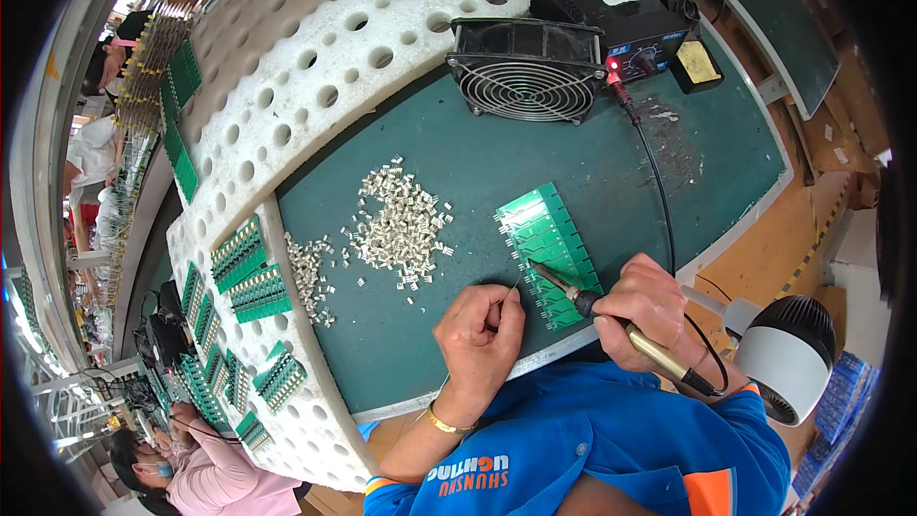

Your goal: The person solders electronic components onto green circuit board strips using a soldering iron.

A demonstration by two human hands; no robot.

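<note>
My right hand (642, 313) grips a soldering iron (659, 355) with a gold-coloured handle and a dark cord. Its tip points down and left over a green circuit board panel (543, 229), close to the board's left side. Small light parts line that left edge. In my left hand (478, 333), thumb and forefinger are pinched on a thin solder wire (519, 277), whose end reaches toward the iron's tip. Whether tip and wire touch, I cannot make out. A heap of small white connectors (396, 225) lies left of the board, on the green mat (458, 182).
A black fan (530, 72) with a wire grille stands at the back, beside a black soldering station (611, 14) with a red light. White perforated foam (287, 124) borders the left, holding several finished-looking boards (258, 291). A white round device (783, 358) stands right. A person in pink (224, 468) sits lower left.
</note>
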